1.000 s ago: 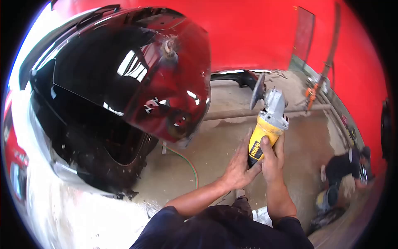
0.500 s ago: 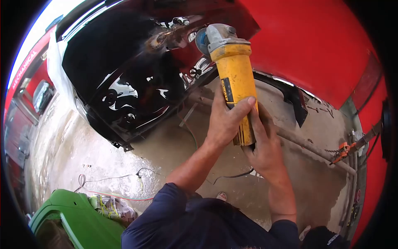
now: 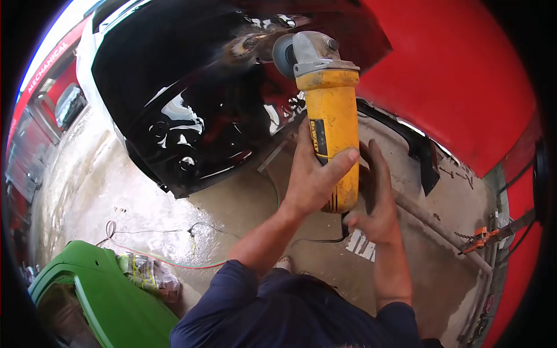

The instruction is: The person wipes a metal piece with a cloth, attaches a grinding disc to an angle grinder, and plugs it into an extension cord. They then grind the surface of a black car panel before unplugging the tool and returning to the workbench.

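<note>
While the left hand keeps its grip clamped on the yellow-and-grey angle grinder — disc near the glossy black car panel — the right hand's grip is apart.

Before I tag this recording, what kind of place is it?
Most likely a vehicle body repair shop: a black car panel with a burnt, bared patch, a DeWalt angle grinder in hand, and a "MECHANICAL" sign on the left.
</note>
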### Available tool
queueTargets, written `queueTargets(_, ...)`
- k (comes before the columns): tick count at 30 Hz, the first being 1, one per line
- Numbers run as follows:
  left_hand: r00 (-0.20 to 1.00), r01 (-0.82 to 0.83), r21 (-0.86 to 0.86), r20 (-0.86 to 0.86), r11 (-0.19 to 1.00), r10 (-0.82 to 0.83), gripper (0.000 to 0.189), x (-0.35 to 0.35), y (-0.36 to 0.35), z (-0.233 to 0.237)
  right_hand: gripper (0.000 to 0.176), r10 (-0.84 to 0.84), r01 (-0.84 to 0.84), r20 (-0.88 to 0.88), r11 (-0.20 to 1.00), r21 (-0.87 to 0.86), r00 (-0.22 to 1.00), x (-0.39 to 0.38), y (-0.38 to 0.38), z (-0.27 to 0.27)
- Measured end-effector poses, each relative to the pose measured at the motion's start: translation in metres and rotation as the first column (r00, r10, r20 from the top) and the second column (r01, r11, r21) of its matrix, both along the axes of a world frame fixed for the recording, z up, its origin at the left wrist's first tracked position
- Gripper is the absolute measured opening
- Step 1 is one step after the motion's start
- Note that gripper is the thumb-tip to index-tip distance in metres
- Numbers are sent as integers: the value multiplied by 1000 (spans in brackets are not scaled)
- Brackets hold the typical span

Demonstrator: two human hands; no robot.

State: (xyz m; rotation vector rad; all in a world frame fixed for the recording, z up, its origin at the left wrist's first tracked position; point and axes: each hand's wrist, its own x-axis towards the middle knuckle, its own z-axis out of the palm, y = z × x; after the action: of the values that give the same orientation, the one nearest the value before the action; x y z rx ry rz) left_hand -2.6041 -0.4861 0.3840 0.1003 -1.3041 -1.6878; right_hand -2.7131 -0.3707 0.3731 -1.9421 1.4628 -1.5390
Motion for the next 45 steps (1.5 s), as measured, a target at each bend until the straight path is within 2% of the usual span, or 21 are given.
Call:
queueTargets(2, 1000, 25, 21, 9, 999, -25, 66, 6, 1, 7, 86, 129, -118, 411, 992, -54, 902, -1, -25, 4)
queueTargets(3, 999, 38, 19, 2, 999, -38, 66, 7, -2, 5, 86, 118, -105, 405, 993, -55, 907, 4, -34, 7)
queueTargets(5, 999, -47, -42, -2, 998, 47, 64, 7, -10, 1, 87, 100, -165, 535, 983, 75, 839, 15, -50, 11)
queueTargets(6, 999, -38, -48, -15, 998, 38, 64, 11, -13, 2, 84, 152, -210, 515, 976, 56, 844, 15, -55, 12)
queueTargets(9, 999, 11, -20, -32, 1000, -11, 63, 18, -20, 5, 83, 169, -211, 533, 977, 19, 829, 21, -67, 10)
queueTargets(11, 999, -33, -44, -34, 998, 31, 64, 16, -25, 2, 83, 169, -213, 531, 977, 22, 831, 20, -71, 12)
queueTargets(17, 997, -11, 5, -75, 1000, 11, 67, 13, -20, 5, 80, 110, -165, 493, 984, 70, 863, 21, -70, 25)
queueTargets(19, 996, -47, 14, -71, 999, 48, 67, 7, -17, 3, 76, 70, -113, 461, 991, 65, 884, 16, -69, 27)
queueTargets(23, 991, -55, 60, -121, 997, 62, 66, -4, -9, 9, 75, 128, -171, 427, 983, 65, 895, 1, -69, 35)
queueTargets(27, 974, -144, 64, -168, 987, 153, 64, -15, -5, 11, 72, 167, -217, 409, 973, 80, 897, -10, -69, 37)
queueTargets(29, 973, -124, 74, -188, 990, 136, 62, -17, -1, 13, 71, 184, -237, 407, 968, 83, 895, -14, -69, 38)
queueTargets(41, 948, -252, 84, -178, 964, 264, 55, -25, -4, 11, 68, 245, -307, 441, 949, 75, 863, -20, -77, 40)
queueTargets(45, 956, -216, 86, -184, 973, 228, 56, -22, -3, 11, 69, 218, -275, 426, 958, 77, 878, -18, -76, 38)
